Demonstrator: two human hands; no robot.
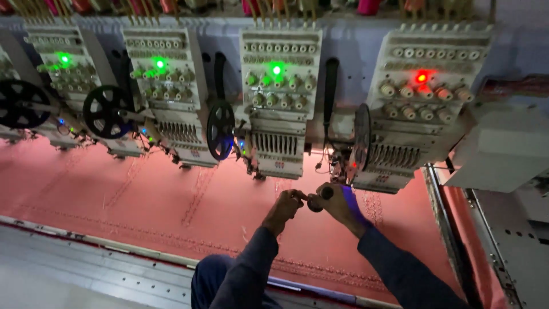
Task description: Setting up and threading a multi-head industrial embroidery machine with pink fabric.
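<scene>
both hands (pixel 284 207) (pixel 338 204) pinching small dark bobbin (pixel 315 202) between them, over pink fabric (pixel 171 200)

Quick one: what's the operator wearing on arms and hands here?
Both arms are in long dark blue sleeves reaching the wrists. The left hand and right hand are bare, no gloves. No watch or ring is visible in the dim light; blue-violet light falls across the right hand.

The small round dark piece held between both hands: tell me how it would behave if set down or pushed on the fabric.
The small round piece, pinched between the left hand and right hand, looks rigid and light, since fingertips alone carry it. Its disc shape suggests it could roll if set on edge. The stretched pink fabric looks flat and taut, so it would probably lie still when laid flat.
</scene>
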